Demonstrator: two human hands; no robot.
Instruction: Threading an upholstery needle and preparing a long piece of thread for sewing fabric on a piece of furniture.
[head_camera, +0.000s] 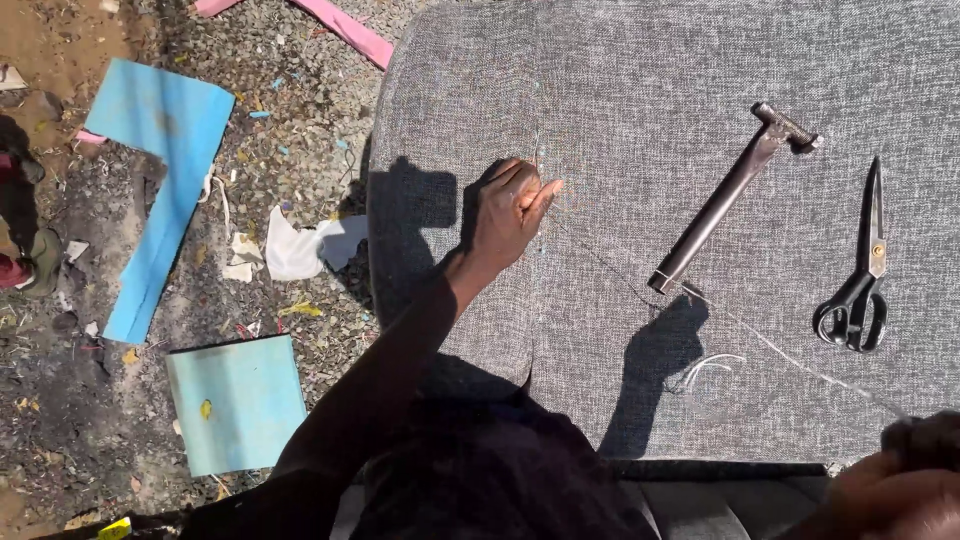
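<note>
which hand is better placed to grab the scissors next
Right, probably. The right hand sits at the lower right edge of the grey cushion, on the side where the scissors lie. The left hand presses the seam far to the left, beyond the hammer.

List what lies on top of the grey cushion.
On the cushion lie a hammer, scissors and a thread. The left hand presses on it. What the hand covers cannot be seen.
</note>
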